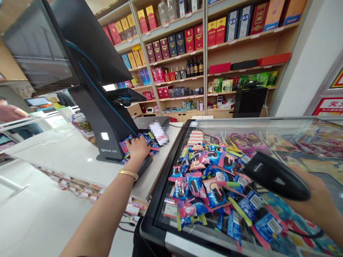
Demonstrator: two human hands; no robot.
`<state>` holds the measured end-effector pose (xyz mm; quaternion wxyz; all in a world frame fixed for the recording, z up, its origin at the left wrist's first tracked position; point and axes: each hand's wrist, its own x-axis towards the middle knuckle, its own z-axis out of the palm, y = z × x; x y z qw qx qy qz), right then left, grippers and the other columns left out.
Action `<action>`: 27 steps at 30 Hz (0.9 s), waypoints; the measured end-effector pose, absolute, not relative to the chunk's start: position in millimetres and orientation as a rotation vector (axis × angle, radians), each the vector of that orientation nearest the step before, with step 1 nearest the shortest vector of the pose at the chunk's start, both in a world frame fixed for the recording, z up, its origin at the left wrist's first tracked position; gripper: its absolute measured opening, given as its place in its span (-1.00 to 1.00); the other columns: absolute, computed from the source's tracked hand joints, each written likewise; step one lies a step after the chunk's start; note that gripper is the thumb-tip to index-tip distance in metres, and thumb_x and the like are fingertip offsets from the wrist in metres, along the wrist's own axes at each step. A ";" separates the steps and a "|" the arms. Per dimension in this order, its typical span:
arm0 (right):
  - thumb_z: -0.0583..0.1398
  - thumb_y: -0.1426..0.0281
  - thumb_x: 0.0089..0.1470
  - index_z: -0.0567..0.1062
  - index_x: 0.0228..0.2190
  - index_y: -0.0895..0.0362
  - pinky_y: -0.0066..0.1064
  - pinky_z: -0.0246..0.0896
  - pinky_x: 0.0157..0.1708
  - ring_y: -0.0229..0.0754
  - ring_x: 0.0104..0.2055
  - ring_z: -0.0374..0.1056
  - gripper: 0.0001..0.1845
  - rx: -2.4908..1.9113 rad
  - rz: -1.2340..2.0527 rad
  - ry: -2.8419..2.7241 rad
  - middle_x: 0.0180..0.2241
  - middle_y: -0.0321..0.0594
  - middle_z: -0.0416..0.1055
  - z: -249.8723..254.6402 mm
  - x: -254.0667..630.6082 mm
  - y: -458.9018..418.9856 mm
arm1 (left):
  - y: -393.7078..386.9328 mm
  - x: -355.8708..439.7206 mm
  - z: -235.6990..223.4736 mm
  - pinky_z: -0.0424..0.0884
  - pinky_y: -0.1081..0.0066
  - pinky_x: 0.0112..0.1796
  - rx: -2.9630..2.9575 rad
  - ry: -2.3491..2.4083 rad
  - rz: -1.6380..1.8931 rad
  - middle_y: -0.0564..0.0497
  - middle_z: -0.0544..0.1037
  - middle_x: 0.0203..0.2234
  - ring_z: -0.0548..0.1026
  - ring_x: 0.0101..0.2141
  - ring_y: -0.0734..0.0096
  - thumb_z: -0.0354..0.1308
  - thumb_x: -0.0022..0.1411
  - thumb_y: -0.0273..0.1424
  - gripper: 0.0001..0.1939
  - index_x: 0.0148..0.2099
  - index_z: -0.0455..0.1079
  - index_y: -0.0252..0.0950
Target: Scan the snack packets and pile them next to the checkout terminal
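Observation:
My left hand [138,148] reaches out to the base of the black checkout terminal [88,71]. Its fingers lie closed over a small heap of blue and pink snack packets [148,141] on the white counter. A gold bangle sits on that wrist. At the right, my right hand [318,200] grips a black barcode scanner [276,175], whose head points left over a large pile of blue and pink snack packets [214,185]. That pile lies on the glass lid of a chest freezer [171,228].
Shelves [203,50] of boxed liquor and bottles fill the back wall. A second black monitor [249,101] stands behind the freezer. A white counter [66,153] stretches to the left, where another person [12,116] stands by a screen. The scanner's cable trails at the lower right.

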<state>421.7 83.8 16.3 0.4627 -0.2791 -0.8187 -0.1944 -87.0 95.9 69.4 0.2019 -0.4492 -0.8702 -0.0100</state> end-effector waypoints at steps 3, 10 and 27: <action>0.16 0.28 0.15 0.41 -0.21 0.04 -0.33 0.38 -0.53 -0.06 -0.50 0.50 -0.84 -0.697 -0.481 -1.998 -0.44 -0.22 0.55 10.9 420.5 85.0 | 94.1 -86.4 69.5 0.14 -0.03 0.17 -1.253 -2.382 -0.084 -0.38 0.59 0.00 0.49 0.09 -0.18 0.17 0.19 -0.30 -0.47 0.18 0.34 -0.41; 0.15 0.36 0.15 0.39 -0.25 0.00 -0.36 0.37 -0.52 -0.10 -0.50 0.48 -0.91 -0.632 -0.437 -1.984 -0.48 -0.29 0.49 23.2 412.0 79.6 | 88.8 -85.4 67.5 0.43 0.13 -0.08 -1.302 -2.418 -0.356 -0.34 0.49 0.05 0.57 -0.04 -0.08 0.10 0.24 -0.45 -0.50 0.22 0.25 -0.35; 0.25 0.24 0.08 0.52 -0.33 -0.02 -0.29 0.40 -0.42 -0.05 -0.43 0.48 -0.89 -0.745 -0.091 -1.980 -0.45 -0.20 0.51 15.3 413.0 68.5 | 75.5 91.7 52.6 0.36 0.61 -0.51 -1.925 -1.597 -1.844 0.06 0.41 -0.32 0.43 -0.35 0.49 0.28 0.13 -0.44 -0.52 0.13 0.50 -0.18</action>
